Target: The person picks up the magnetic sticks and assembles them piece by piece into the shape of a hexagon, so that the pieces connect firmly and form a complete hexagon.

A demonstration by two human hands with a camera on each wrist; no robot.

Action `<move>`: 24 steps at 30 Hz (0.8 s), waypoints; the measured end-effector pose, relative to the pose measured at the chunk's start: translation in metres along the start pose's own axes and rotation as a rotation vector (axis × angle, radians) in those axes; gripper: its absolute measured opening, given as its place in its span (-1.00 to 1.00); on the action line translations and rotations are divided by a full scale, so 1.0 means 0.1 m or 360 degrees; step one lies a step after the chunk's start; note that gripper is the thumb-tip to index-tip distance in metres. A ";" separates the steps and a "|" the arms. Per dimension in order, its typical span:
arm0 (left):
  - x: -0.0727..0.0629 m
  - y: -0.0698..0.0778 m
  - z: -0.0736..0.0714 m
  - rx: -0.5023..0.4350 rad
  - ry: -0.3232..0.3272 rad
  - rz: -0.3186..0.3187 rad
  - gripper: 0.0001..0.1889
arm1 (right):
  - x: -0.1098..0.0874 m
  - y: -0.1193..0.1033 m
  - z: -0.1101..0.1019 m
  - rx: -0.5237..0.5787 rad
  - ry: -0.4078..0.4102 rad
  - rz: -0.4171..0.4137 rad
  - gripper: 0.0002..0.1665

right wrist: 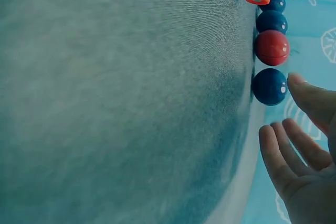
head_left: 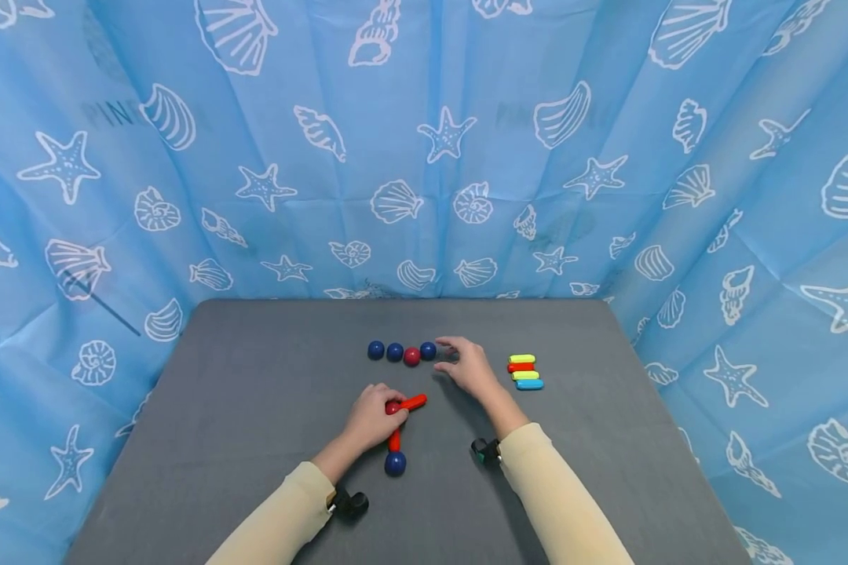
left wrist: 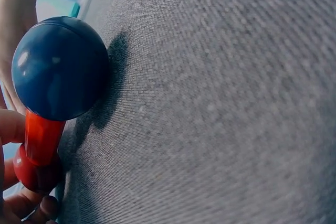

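Note:
My left hand grips the red ball of a small joined piece. From that ball one red rod points off to the right, and a second red rod runs toward me to a dark blue ball. In the left wrist view the blue ball hides part of the piece, and fingertips curl around the red ball. My right hand has thumb and fingers spread apart, with nothing between them, beside the blue ball at the right end of a row.
The row also has a red ball and two more blue balls to its left. Right of my right hand lie several short rods, yellow, red and a blue one. A blue shell-patterned curtain hangs behind the grey table.

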State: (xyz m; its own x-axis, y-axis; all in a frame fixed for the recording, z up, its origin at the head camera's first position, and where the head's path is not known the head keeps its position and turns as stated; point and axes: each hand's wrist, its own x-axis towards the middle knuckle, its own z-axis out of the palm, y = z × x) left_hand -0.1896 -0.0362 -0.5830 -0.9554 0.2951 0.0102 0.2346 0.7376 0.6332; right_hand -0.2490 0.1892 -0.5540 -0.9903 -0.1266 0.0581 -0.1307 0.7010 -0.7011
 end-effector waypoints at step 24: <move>0.00 -0.05 0.00 -0.0040 0.0030 0.0024 -0.80 | 0.22 0.06 0.18 0.0002 -0.0097 0.0099 -0.58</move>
State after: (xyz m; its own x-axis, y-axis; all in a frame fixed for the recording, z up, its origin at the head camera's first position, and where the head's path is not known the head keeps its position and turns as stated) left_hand -0.1909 -0.0393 -0.5862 -0.9550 0.2945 0.0345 0.2448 0.7176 0.6521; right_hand -0.2711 0.1782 -0.5695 -0.9917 -0.1251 -0.0289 -0.0688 0.7081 -0.7027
